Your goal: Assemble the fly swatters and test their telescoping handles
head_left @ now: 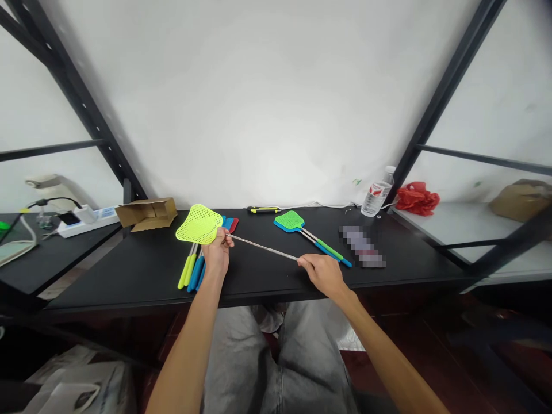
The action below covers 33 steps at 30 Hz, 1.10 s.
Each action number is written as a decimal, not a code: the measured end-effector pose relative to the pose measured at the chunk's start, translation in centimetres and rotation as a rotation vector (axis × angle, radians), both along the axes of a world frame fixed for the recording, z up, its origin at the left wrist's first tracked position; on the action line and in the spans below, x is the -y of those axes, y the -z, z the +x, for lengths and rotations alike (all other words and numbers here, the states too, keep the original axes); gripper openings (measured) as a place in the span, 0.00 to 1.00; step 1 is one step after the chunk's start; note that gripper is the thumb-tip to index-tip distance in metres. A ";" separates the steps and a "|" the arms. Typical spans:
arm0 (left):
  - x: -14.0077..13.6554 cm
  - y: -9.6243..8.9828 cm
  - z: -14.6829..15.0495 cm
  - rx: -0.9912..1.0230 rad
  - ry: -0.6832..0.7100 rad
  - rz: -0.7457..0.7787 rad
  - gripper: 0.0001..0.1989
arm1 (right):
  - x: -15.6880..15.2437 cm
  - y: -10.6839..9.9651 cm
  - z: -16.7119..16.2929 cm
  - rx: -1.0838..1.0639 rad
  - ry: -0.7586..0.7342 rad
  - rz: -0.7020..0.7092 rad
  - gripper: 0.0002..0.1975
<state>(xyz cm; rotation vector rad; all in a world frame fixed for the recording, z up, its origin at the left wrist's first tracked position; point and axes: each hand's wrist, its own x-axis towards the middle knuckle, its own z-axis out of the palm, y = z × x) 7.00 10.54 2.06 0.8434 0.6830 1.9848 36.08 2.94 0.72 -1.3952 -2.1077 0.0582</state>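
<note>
Yellow swatter (198,223) left of frame centre; I can't see its handle end, covered by right hand (322,272). Its mesh head blocks my view of other swatters (196,273): only blue and red edges, yellow and blue handles showing. Pixelated object (362,246) at right of frame: I can't make it out. Yellow swatter spans gap between hands: left hand (218,252) grips rod just beside head, right hand closed round opposite end. Green swatter (290,219) lies beyond right hand, on black table (259,276).

Yellow swatter (199,224) in left grip (218,248) and right grip (322,272), over black tabletop (259,273)
</note>
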 end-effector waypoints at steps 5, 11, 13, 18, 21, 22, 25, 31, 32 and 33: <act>-0.2 0.2 -0.5 0.024 -0.037 -0.002 0.17 | -0.4 0.6 0.4 -0.052 0.053 0.095 0.16; -1.2 -0.8 -0.6 0.021 -0.039 -0.012 0.16 | -0.8 0.9 0.4 -0.119 0.110 0.212 0.15; -1.4 -1.7 -0.6 0.002 -0.039 -0.006 0.16 | -0.7 0.8 0.5 -0.146 0.127 0.245 0.15; -1.2 -3.4 -1.5 0.009 -0.045 -0.019 0.15 | 0.0 0.2 0.6 -0.193 0.148 0.331 0.13; -0.8 -3.6 -2.3 0.010 -0.059 -0.023 0.15 | 0.3 -0.1 0.6 -0.182 0.143 0.346 0.12; -0.7 -3.7 -2.6 0.009 -0.059 -0.024 0.15 | 0.4 -0.1 0.7 -0.177 0.140 0.343 0.12; -0.5 -4.1 -4.1 0.049 -0.082 -0.043 0.14 | 0.6 -0.2 1.5 -0.157 0.141 0.309 0.12; -0.2 -5.2 -8.4 0.037 -0.086 -0.033 0.10 | 1.1 -0.2 4.5 -0.098 0.086 0.149 0.16; -0.2 -5.3 -8.8 0.025 -0.085 -0.025 0.10 | 1.1 -0.2 4.8 -0.094 0.082 0.130 0.16; -0.1 -5.3 -9.1 0.019 -0.087 -0.020 0.10 | 1.1 -0.2 5.0 -0.090 0.079 0.116 0.16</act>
